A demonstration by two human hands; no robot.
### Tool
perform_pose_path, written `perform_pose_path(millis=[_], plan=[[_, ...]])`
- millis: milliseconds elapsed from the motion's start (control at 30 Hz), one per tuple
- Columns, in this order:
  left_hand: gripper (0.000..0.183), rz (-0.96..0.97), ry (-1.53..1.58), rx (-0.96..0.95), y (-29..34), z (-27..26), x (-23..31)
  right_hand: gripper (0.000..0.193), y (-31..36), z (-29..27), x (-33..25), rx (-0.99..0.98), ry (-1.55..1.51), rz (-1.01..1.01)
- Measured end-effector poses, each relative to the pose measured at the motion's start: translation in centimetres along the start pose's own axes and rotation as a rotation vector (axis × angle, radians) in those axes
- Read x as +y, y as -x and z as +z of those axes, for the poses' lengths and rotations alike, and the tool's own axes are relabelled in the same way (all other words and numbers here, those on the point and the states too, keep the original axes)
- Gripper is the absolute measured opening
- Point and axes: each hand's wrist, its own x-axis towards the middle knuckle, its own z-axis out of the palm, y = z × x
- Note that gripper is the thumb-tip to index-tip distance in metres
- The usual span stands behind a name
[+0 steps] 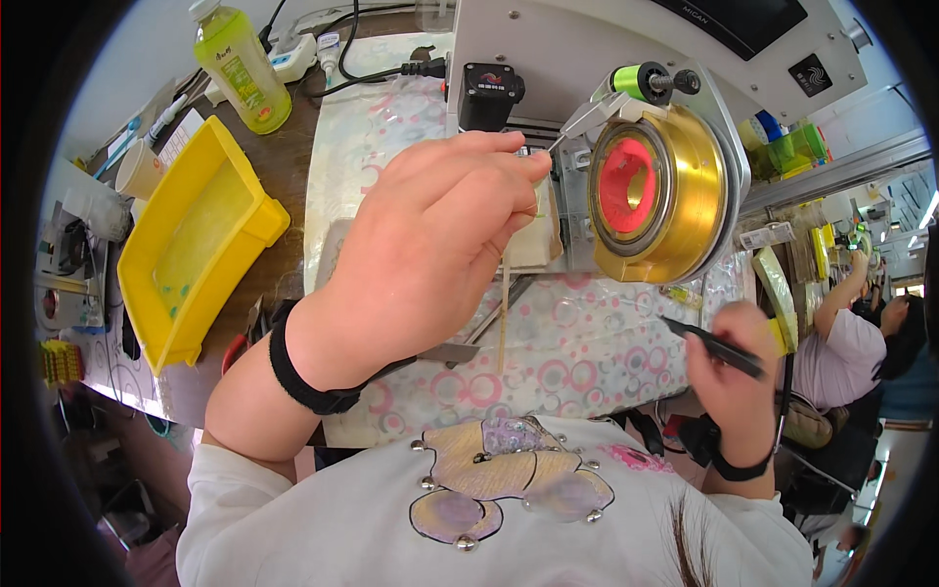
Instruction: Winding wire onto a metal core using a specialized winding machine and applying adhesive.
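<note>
Left grip (421, 245) pinched shut on fine wire end just left of gold spool (665, 191); right grip (734, 377) clasps black tweezers (714, 344). Keep wire taut, steady.

**A small-factory assembly bench**

The place looked like a workshop production line. At two o'clock stood a grey winding machine (587, 59) carrying a gold-coloured spool (675, 196) with a red core. At nine o'clock sat a yellow parts bin (166, 284) on a cluttered bench, with cables and a power strip (293, 54) near twelve. At three o'clock another worker (841, 342) sat at a similar station along the same row.
</note>
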Motion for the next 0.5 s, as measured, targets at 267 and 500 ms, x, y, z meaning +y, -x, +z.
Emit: perform_pose_path(millis=[267, 500], plan=[[0.012, 0.004, -0.008, 0.002, -0.1, 0.0, 0.1, 0.030, -4.6, -5.0, -3.1, -0.076, -0.870, -0.097], [0.014, -0.006, 0.018, 0.009, 0.1, 0.0, 0.0, 0.028, -9.8, -3.6, -3.7, -0.195, -0.589, -0.428]])
